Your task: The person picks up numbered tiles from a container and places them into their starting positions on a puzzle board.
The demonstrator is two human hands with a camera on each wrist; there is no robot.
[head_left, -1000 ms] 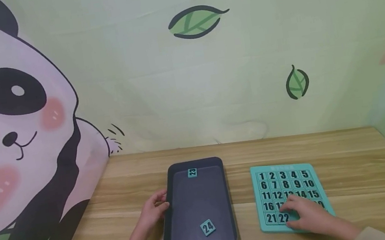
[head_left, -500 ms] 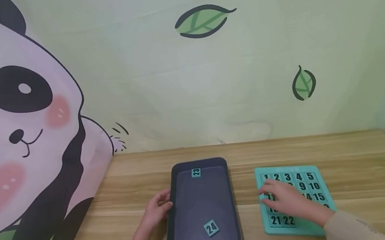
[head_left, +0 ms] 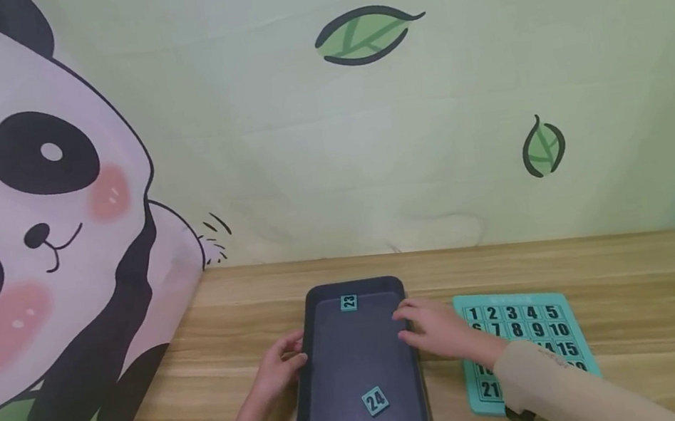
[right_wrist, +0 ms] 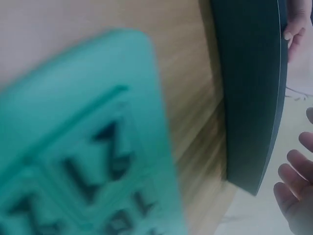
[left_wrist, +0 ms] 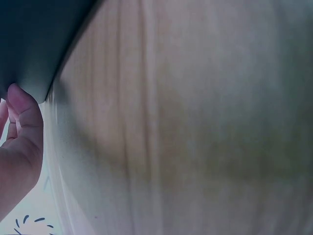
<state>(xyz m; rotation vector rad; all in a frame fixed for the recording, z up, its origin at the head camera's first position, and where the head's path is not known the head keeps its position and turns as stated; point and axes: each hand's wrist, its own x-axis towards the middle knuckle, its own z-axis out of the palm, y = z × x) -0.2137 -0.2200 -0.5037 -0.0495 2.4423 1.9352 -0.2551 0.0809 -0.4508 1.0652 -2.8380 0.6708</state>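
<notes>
A dark shallow tray (head_left: 358, 358) lies on the table, with a teal number tile 23 (head_left: 348, 302) near its far end and a tile 24 (head_left: 375, 401) near its front. My left hand (head_left: 273, 378) holds the tray's left edge, its thumb (left_wrist: 22, 100) against the wall in the left wrist view. My right hand (head_left: 441, 329) hovers at the tray's right rim, fingers (right_wrist: 293, 174) spread and holding nothing. Right of the tray lies a teal number board (head_left: 521, 296) filled with numbered tiles, its lower part covered by my right forearm.
The wooden table (head_left: 649, 310) meets a pale green wall (head_left: 457, 93) at the back. A panda (head_left: 65, 205) and leaves are printed on the backdrop. A strip of table separates the tray from the board.
My right hand has moved left from the board's lower rows, across the board, to the tray's right rim. The left hand stays at the tray. The head view has shifted slightly.
</notes>
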